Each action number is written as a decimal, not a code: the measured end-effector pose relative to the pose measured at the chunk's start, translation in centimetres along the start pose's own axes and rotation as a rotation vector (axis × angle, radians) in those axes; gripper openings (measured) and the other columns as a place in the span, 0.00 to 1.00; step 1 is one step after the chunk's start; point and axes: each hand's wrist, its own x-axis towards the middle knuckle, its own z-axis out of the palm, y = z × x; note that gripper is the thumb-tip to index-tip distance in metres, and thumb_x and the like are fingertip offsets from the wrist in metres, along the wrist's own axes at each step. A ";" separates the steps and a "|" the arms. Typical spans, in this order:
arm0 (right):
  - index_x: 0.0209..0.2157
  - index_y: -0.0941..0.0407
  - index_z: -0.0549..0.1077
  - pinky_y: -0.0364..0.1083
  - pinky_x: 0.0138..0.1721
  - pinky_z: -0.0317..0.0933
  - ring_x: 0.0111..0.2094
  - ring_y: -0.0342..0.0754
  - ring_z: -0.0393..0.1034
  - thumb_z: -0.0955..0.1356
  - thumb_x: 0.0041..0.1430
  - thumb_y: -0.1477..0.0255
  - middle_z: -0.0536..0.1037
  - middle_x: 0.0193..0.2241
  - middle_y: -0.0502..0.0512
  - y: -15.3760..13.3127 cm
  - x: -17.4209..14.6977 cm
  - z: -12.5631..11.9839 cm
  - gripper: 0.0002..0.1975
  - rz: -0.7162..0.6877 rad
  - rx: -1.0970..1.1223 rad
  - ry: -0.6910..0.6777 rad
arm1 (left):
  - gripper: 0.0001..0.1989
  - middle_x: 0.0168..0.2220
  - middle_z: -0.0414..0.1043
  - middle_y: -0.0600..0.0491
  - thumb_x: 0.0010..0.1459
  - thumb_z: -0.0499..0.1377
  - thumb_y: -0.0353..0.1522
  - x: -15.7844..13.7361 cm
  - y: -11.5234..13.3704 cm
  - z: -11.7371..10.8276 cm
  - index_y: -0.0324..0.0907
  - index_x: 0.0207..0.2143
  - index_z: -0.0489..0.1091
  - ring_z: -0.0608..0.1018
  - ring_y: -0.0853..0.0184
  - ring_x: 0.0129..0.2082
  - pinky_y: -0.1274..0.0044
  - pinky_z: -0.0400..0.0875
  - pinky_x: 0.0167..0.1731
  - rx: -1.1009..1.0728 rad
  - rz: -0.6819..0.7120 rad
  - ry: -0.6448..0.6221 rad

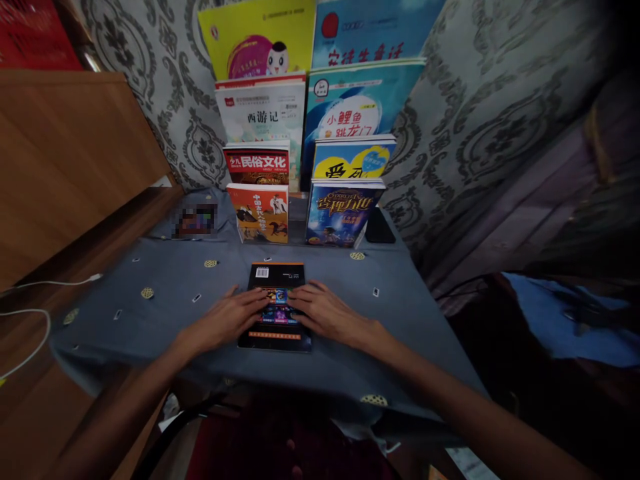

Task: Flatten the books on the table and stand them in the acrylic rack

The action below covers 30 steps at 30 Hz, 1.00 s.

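Note:
A dark book with a barcode, small colourful pictures and an orange strip lies flat on the cloth-covered table, its barcode end away from me. My left hand rests on the book's left side, fingers stretched out over the cover. From the other side my right hand lies on its right part, fingers extended and nearly meeting the left ones. Beyond the book, two stepped stacks of upright books stand face-on: an orange book is at the front left, and a blue book at the front right.
A black phone-like object lies right of the upright books. A blurred-out item is at the table's far left. A wooden cabinet borders the left, with a white cable near it. Patterned wallpaper rises behind.

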 end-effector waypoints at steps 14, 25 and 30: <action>0.61 0.55 0.68 0.67 0.63 0.52 0.63 0.61 0.63 0.70 0.63 0.61 0.69 0.62 0.66 1.4 0.3 0.8 0.27 0.091 0.054 0.002 | 0.23 0.66 0.61 0.39 0.68 0.53 0.34 6.7 -2.0 1.4 0.38 0.63 0.63 0.64 0.55 0.67 0.57 0.57 0.64 0.050 -0.057 0.126; 0.67 0.58 0.59 0.66 0.67 0.44 0.69 0.60 0.50 0.66 0.64 0.53 0.59 0.67 0.70 5.9 1.5 2.1 0.37 0.184 0.126 0.030 | 0.24 0.66 0.62 0.46 0.70 0.53 0.38 0.8 4.7 1.8 0.43 0.65 0.61 0.63 0.58 0.67 0.59 0.54 0.66 -0.004 0.097 0.047; 0.66 0.56 0.61 0.67 0.66 0.47 0.69 0.60 0.50 0.67 0.65 0.55 0.58 0.68 0.68 5.1 1.2 2.3 0.33 0.197 0.109 0.074 | 0.22 0.67 0.61 0.48 0.70 0.52 0.38 -1.3 5.5 2.4 0.47 0.65 0.61 0.61 0.60 0.68 0.58 0.51 0.68 -0.021 0.121 0.050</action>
